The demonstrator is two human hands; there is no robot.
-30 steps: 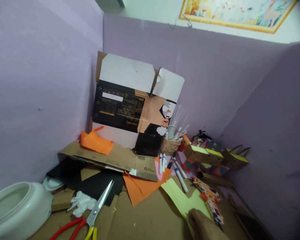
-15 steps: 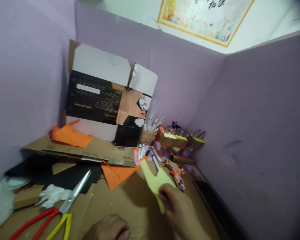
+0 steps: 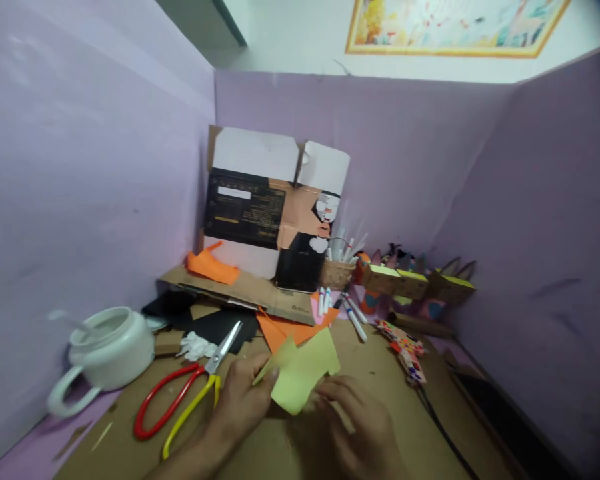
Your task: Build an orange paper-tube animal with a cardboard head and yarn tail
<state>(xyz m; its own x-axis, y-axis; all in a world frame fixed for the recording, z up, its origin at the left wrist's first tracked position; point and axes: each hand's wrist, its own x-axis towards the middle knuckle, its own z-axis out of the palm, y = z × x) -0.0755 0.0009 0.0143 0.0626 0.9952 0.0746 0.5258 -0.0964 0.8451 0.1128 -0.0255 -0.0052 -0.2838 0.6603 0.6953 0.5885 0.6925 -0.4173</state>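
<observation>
two hands now on yellow paper (image 3: 303,373)

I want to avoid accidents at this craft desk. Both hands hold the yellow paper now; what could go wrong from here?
1. The pale yellow paper piece is pinched by the left hand and the right hand; it might crease or tear.
2. The red-and-yellow-handled scissors lie close beside the left hand, so the wrist could brush the blades.
3. The white ceramic pot with a handle stands near the table's left side; a nudge may tip it.
</observation>
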